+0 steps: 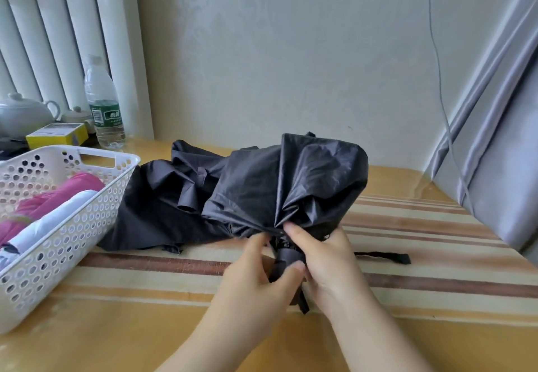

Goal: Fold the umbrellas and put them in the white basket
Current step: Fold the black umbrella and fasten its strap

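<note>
A black umbrella (291, 179) with loose, bunched canopy is held just above the striped table, its cloth fanning up and away from me. My left hand (256, 272) grips its gathered lower end near the handle. My right hand (323, 258) pinches the cloth folds at the same spot from the right. A second black umbrella (163, 197) lies crumpled behind it, against the white basket (96, 211) at the left. Inside the basket lie a folded pink umbrella (49, 200) and a folded white umbrella (49, 223).
A black strap (384, 256) trails on the table right of my hands. A water bottle (103, 106), a yellow box (58, 136) and a white teapot (23, 112) stand at the back left. A grey curtain (500, 153) hangs at the right edge.
</note>
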{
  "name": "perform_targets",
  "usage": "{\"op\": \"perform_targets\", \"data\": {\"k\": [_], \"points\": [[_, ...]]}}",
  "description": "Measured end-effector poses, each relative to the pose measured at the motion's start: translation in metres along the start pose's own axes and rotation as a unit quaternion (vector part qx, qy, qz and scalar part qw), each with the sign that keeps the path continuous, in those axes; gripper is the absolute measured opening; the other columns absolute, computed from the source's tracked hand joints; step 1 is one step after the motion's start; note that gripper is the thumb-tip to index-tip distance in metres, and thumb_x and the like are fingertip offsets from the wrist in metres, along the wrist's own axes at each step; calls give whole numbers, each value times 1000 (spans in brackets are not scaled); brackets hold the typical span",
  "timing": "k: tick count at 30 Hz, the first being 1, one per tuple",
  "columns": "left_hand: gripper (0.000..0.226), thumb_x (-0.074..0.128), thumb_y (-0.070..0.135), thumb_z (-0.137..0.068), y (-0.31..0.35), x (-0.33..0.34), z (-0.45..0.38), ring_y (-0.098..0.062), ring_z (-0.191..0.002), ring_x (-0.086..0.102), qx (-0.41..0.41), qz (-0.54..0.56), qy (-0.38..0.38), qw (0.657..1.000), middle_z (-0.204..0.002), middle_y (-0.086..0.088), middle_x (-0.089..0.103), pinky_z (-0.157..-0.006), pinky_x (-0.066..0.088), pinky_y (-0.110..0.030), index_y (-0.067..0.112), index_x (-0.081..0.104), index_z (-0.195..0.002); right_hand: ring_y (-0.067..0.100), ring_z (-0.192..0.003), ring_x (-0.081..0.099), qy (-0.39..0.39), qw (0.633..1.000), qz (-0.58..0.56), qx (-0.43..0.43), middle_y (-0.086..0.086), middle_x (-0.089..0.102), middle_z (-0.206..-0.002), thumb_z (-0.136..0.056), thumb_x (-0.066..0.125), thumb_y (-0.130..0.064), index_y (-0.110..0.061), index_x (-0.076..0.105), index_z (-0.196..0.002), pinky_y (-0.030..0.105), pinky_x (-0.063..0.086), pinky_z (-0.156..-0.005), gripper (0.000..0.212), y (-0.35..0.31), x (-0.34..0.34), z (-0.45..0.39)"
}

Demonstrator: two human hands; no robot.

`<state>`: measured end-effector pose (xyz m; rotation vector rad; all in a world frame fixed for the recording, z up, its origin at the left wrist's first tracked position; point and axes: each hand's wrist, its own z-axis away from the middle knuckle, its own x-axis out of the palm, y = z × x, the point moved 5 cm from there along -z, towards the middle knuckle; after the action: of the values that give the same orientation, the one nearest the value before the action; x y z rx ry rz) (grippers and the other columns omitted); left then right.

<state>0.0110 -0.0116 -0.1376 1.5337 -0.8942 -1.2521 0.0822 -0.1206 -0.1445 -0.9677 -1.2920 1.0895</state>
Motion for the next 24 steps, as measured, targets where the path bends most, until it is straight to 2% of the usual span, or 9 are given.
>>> {"op": "perform_targets", "data": {"k": [3, 6, 8, 10, 14, 18, 20, 22, 24], "points": [[28, 65, 40, -84, -5, -6, -2, -1, -57, 59, -63, 51, 41, 996, -78, 8, 68, -46, 39, -12, 27, 44, -98, 31, -93, 71, 2, 998, -59, 15, 9, 74, -101, -85, 69, -4, -9, 65, -113, 51, 56, -85, 28, 7, -2, -3], [36, 63, 52, -80, -9, 1, -5, -1, -73, 65, -66, 53, -25, 996, -91, 9, 69, -67, 52, -20, 34, 46, -106, 25, -88, 73, -28, 997, -78, 6, 6, 74, -102, -86, 67, -2, -12, 60, -121, 41, 59, -71, 36, 6, 7, 4], [35, 63, 52, -80, -9, -3, -7, -8, -79, 68, -42, 45, -36, 997, -91, 7, 68, -77, 56, -30, 33, 47, -104, 21, -85, 73, -59, 995, -76, 8, 2, 74, -101, -87, 66, -3, -17, 57, -124, 50, 59, -76, 41, 9, 16, 10], [37, 63, 49, -82, -9, -7, -9, -11, -70, 69, -42, 78, -49, 995, -89, 4, 67, -67, 58, -29, 30, 46, -109, 19, -82, 73, -69, 996, -49, 11, 0, 75, -98, -85, 69, -7, -21, 57, -123, 61, 51, -80, 42, 14, 23, 15], [36, 63, 42, -82, -9, -8, -8, -15, -57, 62, -52, 150, -69, 985, -66, 4, 64, -56, 54, -26, 22, 47, -108, 20, -88, 72, -79, 997, -17, -1, 1, 74, -101, -80, 74, -13, -24, 63, -114, 36, 57, -63, 38, 13, 25, 17], [23, 63, 26, -88, -9, -5, -8, -8, -50, 57, -35, 222, -38, 974, -57, 5, 60, -47, 43, -19, 15, 49, -102, 19, -82, 72, -100, 993, 53, -13, 1, 75, -96, -81, 74, -21, -25, 70, -98, 31, 56, -61, 18, 5, 20, 13], [27, 65, 25, -85, -9, -3, -8, -9, -53, 60, -36, 254, -27, 966, -60, 2, 64, -49, 47, -21, 12, 50, -103, 18, -76, 73, -82, 993, 75, -30, 1, 75, -92, -82, 74, -26, -20, 68, -104, 33, 56, -58, 23, -1, 17, 13], [33, 67, 24, -83, -11, -2, -9, -19, -64, 66, -32, 278, -12, 960, -73, -9, 69, -62, 56, -32, 8, 52, -108, 13, -70, 71, -41, 997, 43, -56, -1, 74, -87, -87, 67, -20, -19, 64, -106, 28, 53, -51, 19, -7, 13, 14], [27, 66, 17, -86, -13, -4, -11, -23, -65, 67, -33, 305, 13, 952, -72, -8, 69, -69, 58, -38, 5, 52, -106, 7, -83, 69, 27, 993, 13, -113, -7, 70, -99, -91, 57, -17, -26, 59, -116, 25, 55, -61, 26, -15, 5, 15]]}}
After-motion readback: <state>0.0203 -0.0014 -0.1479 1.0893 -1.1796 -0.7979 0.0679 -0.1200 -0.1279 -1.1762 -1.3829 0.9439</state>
